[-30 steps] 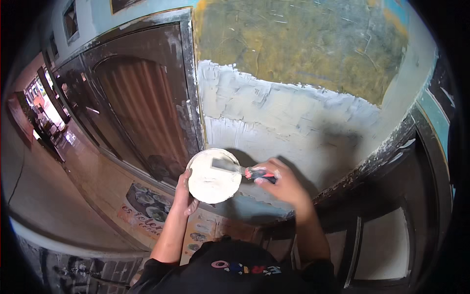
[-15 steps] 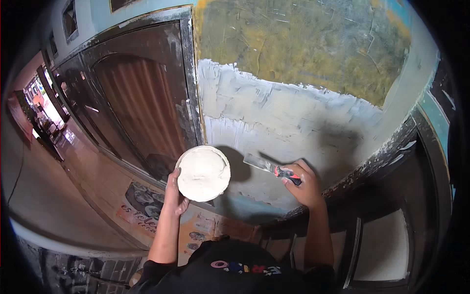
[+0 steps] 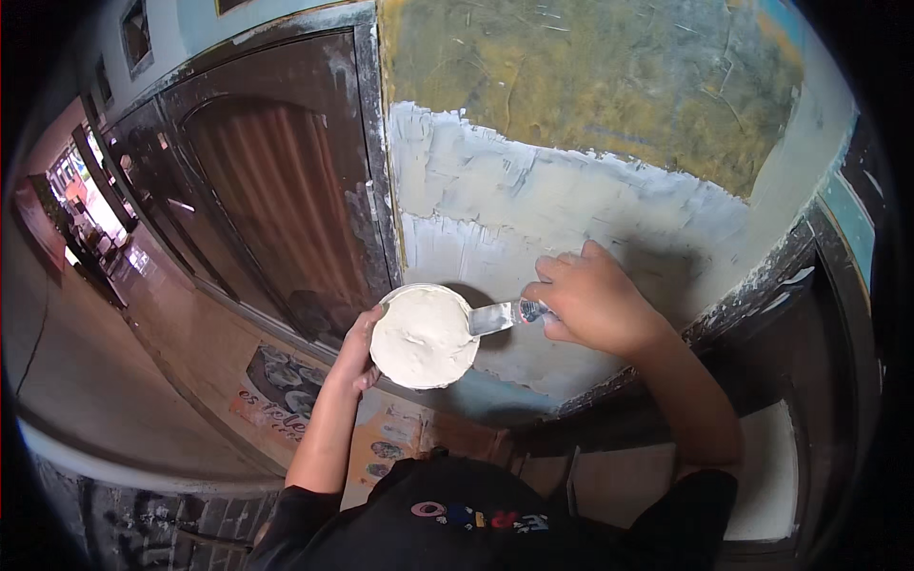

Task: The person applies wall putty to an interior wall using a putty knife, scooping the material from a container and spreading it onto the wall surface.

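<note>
One round white container, filled to the brim with pale putty, sits in the left hand, whose fingers curl around its left rim. The right hand has its fingers pressed together around the handle of one putty knife, the metal blade touching the container's right edge. Both are held before one wall, partly coated in light putty, beside one dark brown door.
</note>
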A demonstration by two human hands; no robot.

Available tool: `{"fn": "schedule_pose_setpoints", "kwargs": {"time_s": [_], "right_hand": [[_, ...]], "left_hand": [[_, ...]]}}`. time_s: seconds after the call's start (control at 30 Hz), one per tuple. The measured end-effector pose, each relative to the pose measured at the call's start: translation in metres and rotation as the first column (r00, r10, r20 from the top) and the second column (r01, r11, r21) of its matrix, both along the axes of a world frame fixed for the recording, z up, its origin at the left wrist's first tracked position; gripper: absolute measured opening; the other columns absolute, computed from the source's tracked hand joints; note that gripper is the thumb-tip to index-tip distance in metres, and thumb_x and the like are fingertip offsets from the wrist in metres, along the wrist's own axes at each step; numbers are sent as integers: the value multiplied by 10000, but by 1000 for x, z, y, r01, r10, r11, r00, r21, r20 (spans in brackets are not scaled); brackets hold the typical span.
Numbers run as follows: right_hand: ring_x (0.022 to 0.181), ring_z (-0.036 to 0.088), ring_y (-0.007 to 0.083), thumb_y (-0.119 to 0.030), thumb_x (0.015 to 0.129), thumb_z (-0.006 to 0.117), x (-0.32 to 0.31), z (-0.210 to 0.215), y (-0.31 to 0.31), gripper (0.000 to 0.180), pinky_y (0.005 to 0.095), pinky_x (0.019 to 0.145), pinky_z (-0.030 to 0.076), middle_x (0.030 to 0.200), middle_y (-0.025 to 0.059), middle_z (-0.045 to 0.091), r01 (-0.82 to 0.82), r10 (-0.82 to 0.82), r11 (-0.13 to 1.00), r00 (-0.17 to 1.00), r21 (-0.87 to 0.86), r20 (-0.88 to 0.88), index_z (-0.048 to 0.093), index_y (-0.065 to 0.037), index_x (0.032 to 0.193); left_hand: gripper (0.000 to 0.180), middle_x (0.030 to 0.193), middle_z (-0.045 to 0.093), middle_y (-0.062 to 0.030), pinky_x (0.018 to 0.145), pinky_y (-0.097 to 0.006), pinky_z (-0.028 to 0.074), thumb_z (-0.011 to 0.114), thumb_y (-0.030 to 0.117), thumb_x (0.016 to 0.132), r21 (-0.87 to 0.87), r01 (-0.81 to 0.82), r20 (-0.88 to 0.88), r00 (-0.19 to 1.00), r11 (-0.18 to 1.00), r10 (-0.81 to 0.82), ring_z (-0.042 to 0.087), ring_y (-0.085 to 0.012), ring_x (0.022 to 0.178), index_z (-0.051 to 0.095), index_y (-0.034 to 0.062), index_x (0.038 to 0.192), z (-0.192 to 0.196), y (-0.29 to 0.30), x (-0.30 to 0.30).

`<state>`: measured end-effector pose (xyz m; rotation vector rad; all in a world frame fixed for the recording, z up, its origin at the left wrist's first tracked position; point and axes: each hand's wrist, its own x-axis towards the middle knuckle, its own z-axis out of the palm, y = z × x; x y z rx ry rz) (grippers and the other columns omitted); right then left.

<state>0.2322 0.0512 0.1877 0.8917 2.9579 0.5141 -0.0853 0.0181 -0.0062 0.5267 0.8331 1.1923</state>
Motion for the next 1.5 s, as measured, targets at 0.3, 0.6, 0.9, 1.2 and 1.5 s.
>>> {"fn": "schedule_pose_setpoints", "kwargs": {"time_s": [0.3,0.6,0.9,1.2,1.5], "right_hand": [[839,629,293,-251,741,682,-10,-16,-6,309,436,759,490,916,77,583,-92,63,941,993,-325,-99,663,-127,1023],[875,627,327,-256,764,680,-29,-79,-29,316,446,746,514,937,106,606,22,-162,881,953,-473,-257,654,-103,1039],[811,658,252,-134,918,598,-9,-102,-17,242,356,759,508,948,121,697,-113,-508,613,701,-782,-500,630,-2,1118],[913,583,116,-104,791,758,-2,-114,-27,310,294,831,472,931,70,631,-361,-648,396,542,-844,-535,590,-26,1040],[667,580,115,-174,937,572,-6,-121,-25,209,310,630,468,755,88,650,-159,-623,593,530,-789,-575,629,16,1000]], "left_hand": [[514,1257,623,-182,963,-371,529,452,358,989,3,-59,68,996,998,58,641,-265,1115,516,-36,1313,-7,10,8],[510,1235,628,-151,885,-346,560,448,368,983,-88,-172,-7,985,981,172,653,-231,1072,521,-20,1307,-24,4,24],[551,1248,631,-139,867,-292,530,459,416,992,-76,-103,-121,988,992,93,644,-183,1066,535,-28,1309,16,-24,23],[569,1136,675,-125,585,-237,563,469,443,975,-53,-129,-61,990,990,125,696,-138,862,532,-19,1302,6,-26,21],[612,1195,653,-137,603,-251,534,478,464,969,12,-150,-70,986,989,151,679,-139,858,510,-27,1332,16,-24,24]]}}
